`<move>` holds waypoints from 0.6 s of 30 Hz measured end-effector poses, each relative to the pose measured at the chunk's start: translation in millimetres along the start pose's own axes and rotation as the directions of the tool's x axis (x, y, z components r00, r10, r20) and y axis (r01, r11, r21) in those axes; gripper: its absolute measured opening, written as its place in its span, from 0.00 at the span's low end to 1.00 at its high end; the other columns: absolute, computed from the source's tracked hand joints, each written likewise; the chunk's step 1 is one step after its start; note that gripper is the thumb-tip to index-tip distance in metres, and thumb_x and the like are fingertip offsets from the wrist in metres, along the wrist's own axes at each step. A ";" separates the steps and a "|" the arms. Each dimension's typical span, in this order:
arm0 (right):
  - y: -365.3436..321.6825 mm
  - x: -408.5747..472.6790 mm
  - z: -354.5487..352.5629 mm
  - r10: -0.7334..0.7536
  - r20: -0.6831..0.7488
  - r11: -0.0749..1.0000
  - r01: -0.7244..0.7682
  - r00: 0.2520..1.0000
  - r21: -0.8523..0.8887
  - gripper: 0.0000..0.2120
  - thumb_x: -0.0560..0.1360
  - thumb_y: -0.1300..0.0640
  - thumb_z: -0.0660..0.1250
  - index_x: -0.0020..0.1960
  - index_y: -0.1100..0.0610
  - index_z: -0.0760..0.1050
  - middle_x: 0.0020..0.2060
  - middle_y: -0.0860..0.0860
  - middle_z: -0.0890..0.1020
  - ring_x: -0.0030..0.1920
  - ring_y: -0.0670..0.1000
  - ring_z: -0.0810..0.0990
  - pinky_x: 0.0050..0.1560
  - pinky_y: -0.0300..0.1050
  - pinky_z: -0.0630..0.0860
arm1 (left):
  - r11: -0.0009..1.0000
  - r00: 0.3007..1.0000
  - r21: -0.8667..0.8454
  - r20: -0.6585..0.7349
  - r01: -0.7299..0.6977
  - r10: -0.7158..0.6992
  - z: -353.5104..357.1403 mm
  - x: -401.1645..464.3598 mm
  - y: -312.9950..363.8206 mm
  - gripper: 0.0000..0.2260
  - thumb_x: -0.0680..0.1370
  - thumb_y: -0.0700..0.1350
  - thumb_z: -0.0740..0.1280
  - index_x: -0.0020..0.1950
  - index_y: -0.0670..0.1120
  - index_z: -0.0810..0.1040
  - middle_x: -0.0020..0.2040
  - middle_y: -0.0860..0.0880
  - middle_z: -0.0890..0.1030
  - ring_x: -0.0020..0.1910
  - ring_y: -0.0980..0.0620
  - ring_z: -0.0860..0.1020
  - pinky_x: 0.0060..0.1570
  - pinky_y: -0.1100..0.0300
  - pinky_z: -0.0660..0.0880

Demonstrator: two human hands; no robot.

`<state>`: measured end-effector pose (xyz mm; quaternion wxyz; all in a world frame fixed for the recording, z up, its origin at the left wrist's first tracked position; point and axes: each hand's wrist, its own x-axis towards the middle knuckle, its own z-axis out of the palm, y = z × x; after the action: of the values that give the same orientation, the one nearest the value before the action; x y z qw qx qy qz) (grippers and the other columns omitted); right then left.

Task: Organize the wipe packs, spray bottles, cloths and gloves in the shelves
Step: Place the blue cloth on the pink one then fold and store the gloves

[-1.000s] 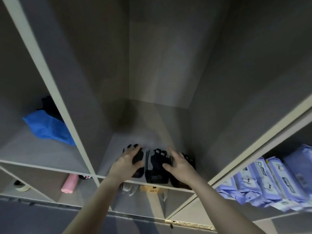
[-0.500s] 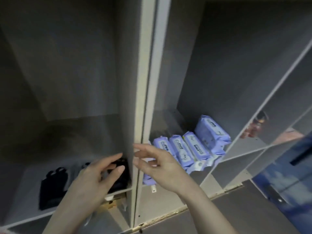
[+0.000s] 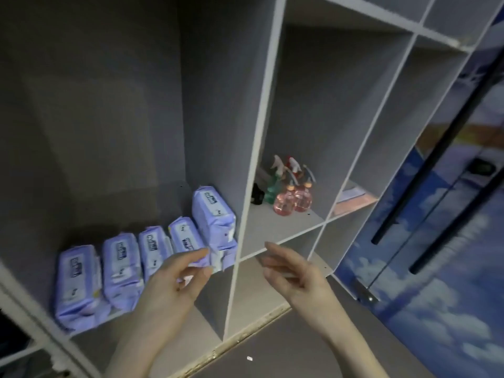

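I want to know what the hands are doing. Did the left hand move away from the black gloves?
Yes. The left hand left the glove shelf and now hovers open in front of the wipe packs, left of the white divider.

Shelves (image 3: 275, 227): matt grey laminate board, faint grain, pale edge banding, chipped and rough along the bottom front edge; wipe packs (image 3: 120, 266): soft lilac plastic film, slight sheen, creased at the seams; spray bottles (image 3: 293, 199): clear glossy plastic, pink and green tinted, plastic trigger heads; door (image 3: 436, 241): glossy printed panel, black matt bar handles.
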<state>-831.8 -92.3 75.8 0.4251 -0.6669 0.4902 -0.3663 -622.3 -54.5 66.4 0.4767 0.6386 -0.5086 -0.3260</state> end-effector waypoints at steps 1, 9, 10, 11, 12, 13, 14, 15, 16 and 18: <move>6.1 1.2 -17.4 0.000 -0.015 1.000 0.000 1.000 -0.004 0.17 0.75 0.59 0.69 0.59 0.42 0.75 0.50 0.47 0.83 0.51 0.40 0.80 0.51 0.32 0.75 | 1.000 1.000 0.000 0.004 -0.008 0.008 16.1 2.5 5.4 0.12 0.75 0.43 0.69 0.49 0.62 0.78 0.50 0.55 0.81 0.46 0.70 0.77 0.47 0.70 0.73; 40.9 22.7 -102.9 0.036 -0.006 0.999 -0.036 0.999 0.002 0.17 0.75 0.57 0.68 0.63 0.45 0.74 0.52 0.47 0.81 0.52 0.41 0.79 0.53 0.29 0.73 | 0.996 0.999 0.084 0.031 -0.018 0.016 105.6 26.3 38.1 0.11 0.77 0.45 0.67 0.57 0.58 0.78 0.54 0.53 0.79 0.47 0.68 0.74 0.44 0.74 0.66; 44.9 28.3 -108.2 0.038 -0.004 0.999 -0.038 0.999 0.011 0.17 0.76 0.57 0.68 0.62 0.44 0.74 0.52 0.47 0.81 0.52 0.41 0.79 0.53 0.30 0.73 | 0.996 1.000 0.090 0.029 -0.015 0.013 113.2 33.0 40.7 0.10 0.77 0.46 0.67 0.55 0.59 0.78 0.53 0.54 0.79 0.47 0.69 0.75 0.44 0.74 0.67; 48.8 34.9 -113.2 0.037 0.000 0.999 -0.037 0.999 0.015 0.17 0.75 0.58 0.68 0.61 0.44 0.74 0.52 0.47 0.81 0.51 0.41 0.79 0.52 0.30 0.73 | 0.995 1.000 0.099 0.029 -0.009 0.006 120.8 40.4 43.3 0.10 0.77 0.47 0.67 0.55 0.60 0.77 0.53 0.54 0.79 0.47 0.69 0.74 0.43 0.74 0.67; 53.0 42.3 -117.7 0.033 0.007 0.999 -0.033 0.999 0.017 0.16 0.75 0.58 0.68 0.60 0.43 0.74 0.51 0.47 0.81 0.51 0.40 0.79 0.53 0.31 0.73 | 0.994 1.000 0.107 0.028 -0.001 -0.002 128.6 48.7 44.3 0.10 0.76 0.47 0.68 0.55 0.60 0.77 0.52 0.55 0.79 0.46 0.70 0.74 0.43 0.74 0.67; 58.0 50.5 -122.1 0.030 0.014 0.999 -0.030 0.999 0.016 0.17 0.75 0.59 0.68 0.60 0.43 0.73 0.51 0.46 0.81 0.51 0.40 0.79 0.53 0.32 0.73 | 0.994 1.000 0.113 0.026 0.001 -0.004 136.3 57.5 44.5 0.10 0.76 0.47 0.68 0.56 0.60 0.77 0.51 0.55 0.79 0.46 0.70 0.74 0.43 0.74 0.67; 63.6 59.7 -126.1 0.031 0.021 0.999 -0.031 0.999 0.012 0.17 0.75 0.59 0.68 0.60 0.42 0.73 0.51 0.46 0.81 0.51 0.40 0.78 0.55 0.32 0.74 | 0.993 1.000 0.114 0.023 0.000 -0.002 144.6 67.2 43.8 0.11 0.76 0.47 0.68 0.56 0.60 0.77 0.50 0.56 0.79 0.46 0.70 0.74 0.43 0.75 0.67; 69.5 69.7 -129.9 0.031 0.029 0.999 -0.031 0.999 0.009 0.17 0.75 0.59 0.68 0.60 0.42 0.73 0.51 0.46 0.81 0.51 0.40 0.79 0.57 0.34 0.74 | 0.994 1.000 0.113 0.022 -0.006 0.003 152.9 76.9 43.7 0.11 0.76 0.46 0.68 0.56 0.59 0.77 0.49 0.57 0.79 0.46 0.70 0.74 0.43 0.75 0.67; 74.8 80.9 -134.0 0.030 0.037 1.000 -0.030 0.999 0.006 0.17 0.75 0.59 0.68 0.60 0.42 0.74 0.51 0.46 0.81 0.51 0.41 0.79 0.58 0.37 0.75 | 0.994 1.000 0.114 0.023 -0.007 0.004 161.4 87.3 43.3 0.11 0.76 0.46 0.68 0.57 0.58 0.77 0.49 0.58 0.78 0.45 0.70 0.74 0.42 0.75 0.67; 83.7 106.1 -142.5 0.029 0.050 1.000 -0.029 0.998 -0.003 0.18 0.75 0.58 0.69 0.61 0.44 0.74 0.51 0.47 0.81 0.53 0.42 0.79 0.59 0.40 0.75 | 0.994 1.000 0.112 0.008 0.010 -0.011 177.0 110.7 43.5 0.12 0.76 0.45 0.68 0.59 0.55 0.77 0.50 0.55 0.79 0.45 0.68 0.74 0.42 0.75 0.67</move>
<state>-962.9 -237.5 58.7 0.4415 -0.6693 0.4895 -0.3427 -766.6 -211.1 56.0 0.4361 0.6656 -0.5246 -0.3025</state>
